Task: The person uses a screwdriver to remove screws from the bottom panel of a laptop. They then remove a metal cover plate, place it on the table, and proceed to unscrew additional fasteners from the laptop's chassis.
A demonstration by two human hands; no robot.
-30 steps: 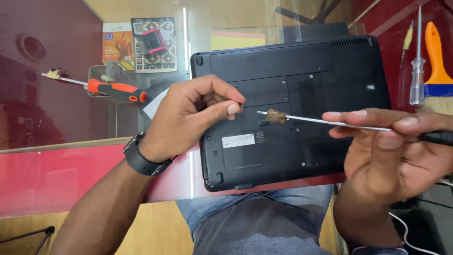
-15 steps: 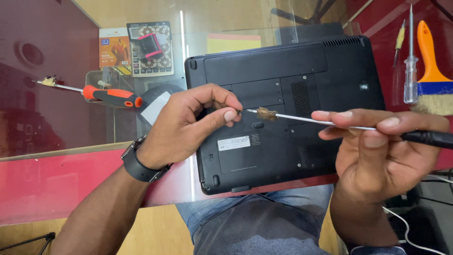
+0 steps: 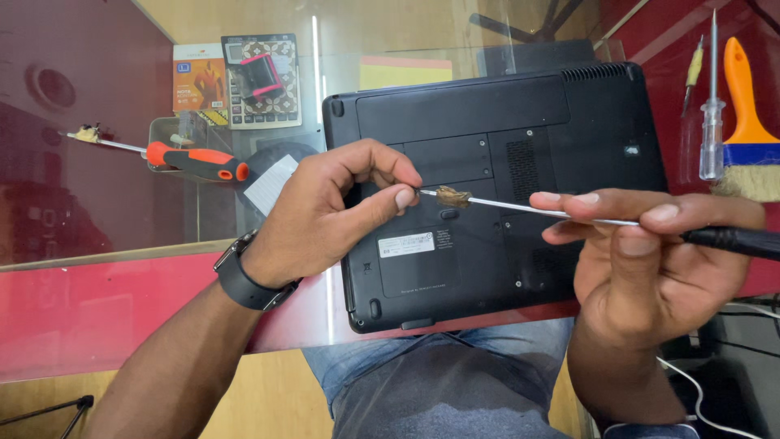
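A black laptop (image 3: 504,106) lies upside down on the glass-topped table, its front edge hanging over my lap. My right hand (image 3: 650,260) grips a long thin screwdriver (image 3: 520,207) with a black handle, its shaft pointing left over the laptop's base. A brownish wrap sits on the shaft close to the tip. My left hand (image 3: 325,215), with a dark watch on the wrist, pinches the screwdriver's tip between thumb and forefinger; whether a screw sits there is hidden.
An orange-and-black screwdriver (image 3: 191,160) lies to the left on the glass. Behind it are an orange box (image 3: 199,81) and a patterned card with a pink-and-black item (image 3: 260,77). At the right lie a clear-handled screwdriver (image 3: 712,122) and an orange-handled brush (image 3: 747,122).
My left hand has closed in from just short of the shaft, and its fingers now pinch the tip. My right hand keeps holding the screwdriver level.
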